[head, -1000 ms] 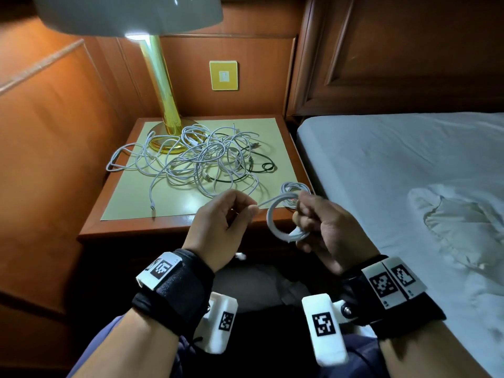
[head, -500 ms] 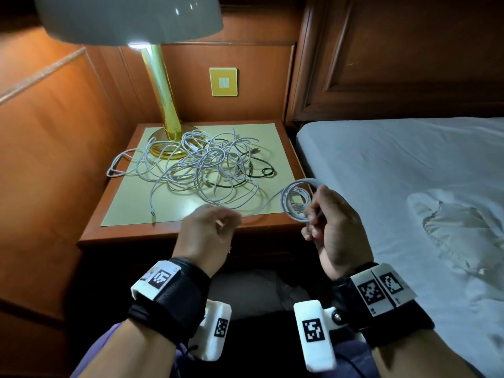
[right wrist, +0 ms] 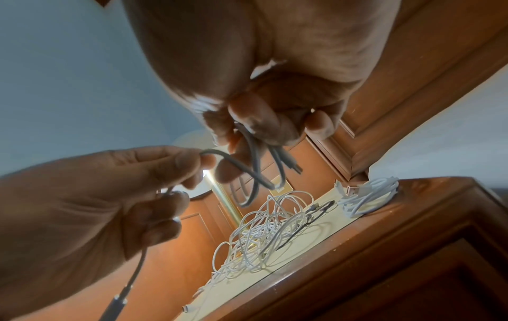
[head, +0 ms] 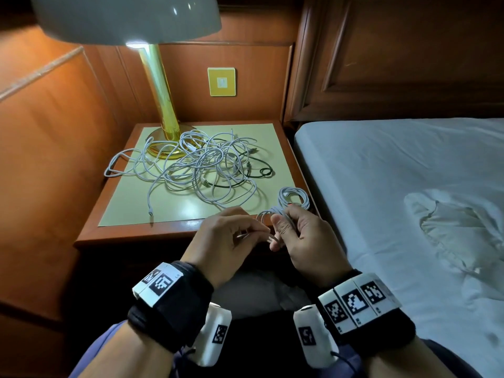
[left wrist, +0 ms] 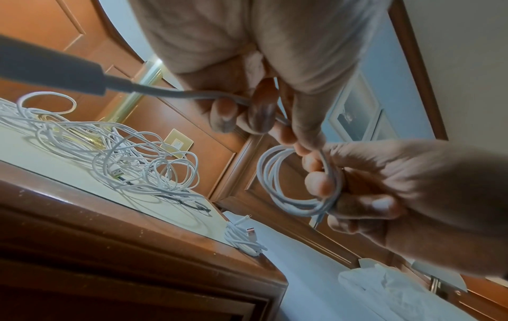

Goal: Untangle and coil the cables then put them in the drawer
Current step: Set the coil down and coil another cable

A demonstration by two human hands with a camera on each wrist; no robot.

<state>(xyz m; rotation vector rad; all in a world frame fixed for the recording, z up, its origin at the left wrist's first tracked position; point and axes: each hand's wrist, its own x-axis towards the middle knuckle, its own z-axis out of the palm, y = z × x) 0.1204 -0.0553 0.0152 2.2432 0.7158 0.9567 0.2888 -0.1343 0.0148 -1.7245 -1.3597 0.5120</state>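
The right hand (head: 308, 236) has its fingers (left wrist: 319, 184) curled round a small coil of white cable (left wrist: 291, 182), just in front of the bench's (head: 136, 236) front edge and towards its bed-side corner. In the left wrist view the coil's loops stand roughly on edge, the ring open towards the bench, and one plug end pokes out below the gripping fingers. The left hand (head: 226, 238) pinches the loose tail of that same cable (right wrist: 219, 155) between thumb and fingertips, close beside the right hand; the tail bends in a short arc from one hand to the other.

On the bench, a second coiled white cable (head: 294, 197) lies flat at the front corner nearest the bed (head: 395, 165), its plugs showing at one side in the right wrist view. Further back, the tangled pile of white cables (head: 191, 165) spreads across the middle of the bench top, with a dark cable (head: 256, 170) threaded through its bed-side half. One free white end (head: 149, 203) trails out of the pile towards the front edge, its long axis running front to back. The pile reaches the brass base of the lamp (head: 161, 105) at the back.

No readable writing shows on any cable; the wristbands carry only black-and-white square markers (head: 161, 282).
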